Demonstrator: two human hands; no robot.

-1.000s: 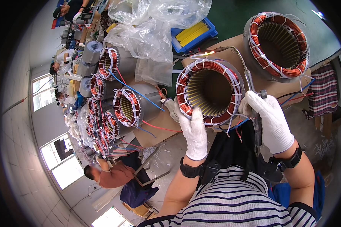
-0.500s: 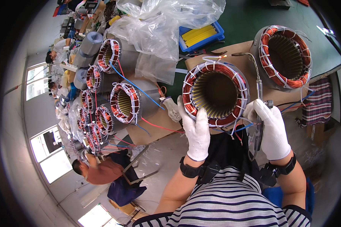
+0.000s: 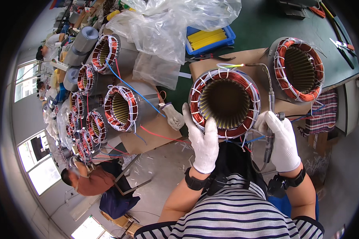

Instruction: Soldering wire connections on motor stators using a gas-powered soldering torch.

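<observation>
Flat brown cardboard (image 3: 247,57) lay under the stator (image 3: 226,120), a cylinder with white-laced copper coils. Slim metal torch (image 3: 271,98) was right of stator. Left hand (image 3: 205,147), knit glove, spread against stator's near-left rim; right hand (image 3: 282,142) curled round torch. Thin pale strand (image 3: 226,65) curved beyond stator.

Bright windows (image 3: 46,177), grey wall (image 3: 24,115)

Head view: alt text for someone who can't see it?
Gloved left hand touches a copper-wound motor ring; gloved right hand holds a torch, its nozzle beside the bright end of a thin tube. Similar rings sit on both sides.
</observation>
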